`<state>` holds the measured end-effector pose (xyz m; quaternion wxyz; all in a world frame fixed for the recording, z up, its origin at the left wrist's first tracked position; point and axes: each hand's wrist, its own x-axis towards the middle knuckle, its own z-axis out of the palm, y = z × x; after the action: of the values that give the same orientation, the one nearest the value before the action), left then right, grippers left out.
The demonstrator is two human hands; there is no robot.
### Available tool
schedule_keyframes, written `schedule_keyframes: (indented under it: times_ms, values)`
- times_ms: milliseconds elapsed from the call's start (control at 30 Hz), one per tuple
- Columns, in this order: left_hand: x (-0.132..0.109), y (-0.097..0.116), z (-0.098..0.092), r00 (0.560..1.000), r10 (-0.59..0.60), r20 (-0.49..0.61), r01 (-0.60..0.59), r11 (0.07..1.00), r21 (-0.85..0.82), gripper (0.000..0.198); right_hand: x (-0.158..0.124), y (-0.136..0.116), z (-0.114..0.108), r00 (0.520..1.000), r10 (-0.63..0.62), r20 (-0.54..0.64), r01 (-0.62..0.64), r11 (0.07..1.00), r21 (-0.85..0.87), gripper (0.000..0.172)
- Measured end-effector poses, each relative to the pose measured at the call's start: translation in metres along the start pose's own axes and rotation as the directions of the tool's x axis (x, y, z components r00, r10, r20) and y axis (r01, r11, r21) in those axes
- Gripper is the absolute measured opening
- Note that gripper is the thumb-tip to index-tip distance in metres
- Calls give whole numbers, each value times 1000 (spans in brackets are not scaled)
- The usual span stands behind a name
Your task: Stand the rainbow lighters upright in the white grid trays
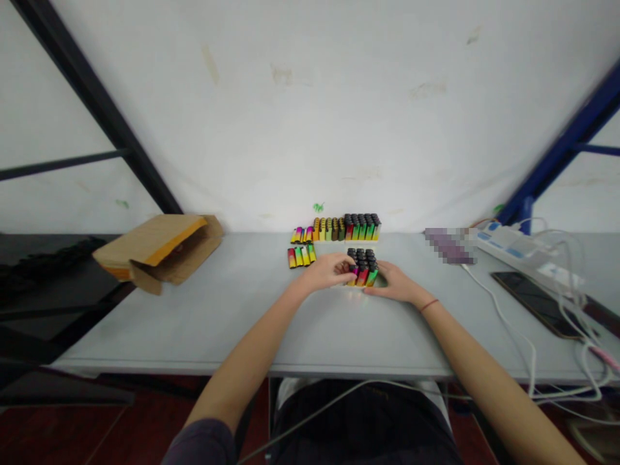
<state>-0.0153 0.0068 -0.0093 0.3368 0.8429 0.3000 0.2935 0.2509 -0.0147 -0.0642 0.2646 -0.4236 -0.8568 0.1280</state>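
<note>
Upright lighters (362, 266) with black tops and bright multicoloured bodies stand in rows in a low white tray in front of me. At the tray's left end, my left hand (332, 270) is curled, its thumb and fingers closed on a lighter at the front left corner. My right hand (396, 283) wraps the right end, thumb in front and fingers behind, holding the tray. Loose lighters (301, 256) lie side by side to the left of my left hand, with more lighters (302, 234) lying behind them.
Against the wall stand a set of yellow-toned lighters (329, 229) and a full block of black-topped ones (362, 227). An open cardboard box (159, 248) lies at the left. On the right are a phone (535, 303), a power strip (523, 255), white cables and a blurred purple object (450, 247).
</note>
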Motion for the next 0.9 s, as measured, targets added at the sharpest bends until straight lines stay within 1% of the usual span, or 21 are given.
schedule_keyframes:
  times_ms: [100, 133, 200, 233, 267, 300, 333, 400, 433, 500, 533, 567, 633, 767, 833, 900]
  values:
    - [-1, 4, -4, 1000, -24, -16, 24, 1000, -5, 37, 0, -1, -1, 1000, -6, -5, 6, 1000, 7, 64]
    - [-1, 4, -6, 999, -26, -40, 27, 1000, 10, 36, 0, -1, -1, 1000, -6, -7, 6, 1000, 8, 63]
    - [0, 1, -14, 989, -36, -143, 49, 995, 91, 27, 0, -1, -1, 1000, 4, -7, -4, 1000, 0, 62]
    - [1, -3, -19, 975, -55, -217, 89, 984, 152, 21, 0, -1, -1, 1000, 12, -5, -12, 1000, -6, 61]
    - [0, -8, -25, 952, -86, -295, 155, 964, 218, 17, 0, -1, -1, 1000, 20, -4, -20, 1000, -12, 61]
    - [-1, -14, -33, 919, -129, -371, 243, 929, 279, 16, 0, 0, -1, 1000, 25, -4, -25, 1000, -16, 62]
    - [-3, -20, -40, 881, -190, -434, 351, 877, 328, 17, 0, 0, -1, 1000, 28, -6, -28, 999, -17, 63]
    - [-8, -35, -57, 798, -328, -506, 550, 741, 386, 16, -1, 1, 0, 1000, 24, -12, -24, 1000, -13, 64]
    - [-12, -42, -64, 749, -399, -528, 633, 667, 393, 15, -1, 1, 0, 1000, 21, -15, -22, 1000, -10, 64]
    - [-19, -55, -78, 671, -530, -518, 736, 560, 380, 19, 0, 1, 0, 1000, 15, -14, -15, 1000, -7, 64]
    - [-22, -59, -83, 644, -581, -499, 764, 529, 370, 21, 0, 1, 0, 1000, 13, -11, -13, 1000, -8, 64]
    - [-25, -63, -87, 626, -614, -480, 779, 516, 356, 25, 0, 1, 0, 1000, 13, -8, -13, 1000, -10, 63]
    - [-27, -68, -91, 603, -652, -460, 796, 530, 294, 31, 0, 0, -1, 1000, 15, -5, -15, 1000, -14, 62]
    - [-28, -69, -91, 575, -657, -488, 785, 611, 103, 34, 0, 0, -1, 1000, 7, -4, -7, 1000, -14, 62]
    - [-26, -68, -91, 571, -646, -507, 765, 642, 45, 36, 0, 1, 0, 1000, 2, -6, -2, 1000, -14, 63]
    - [-23, -65, -92, 572, -627, -528, 719, 694, -46, 37, 0, 2, 1, 1000, 3, -14, -4, 1000, -14, 62]
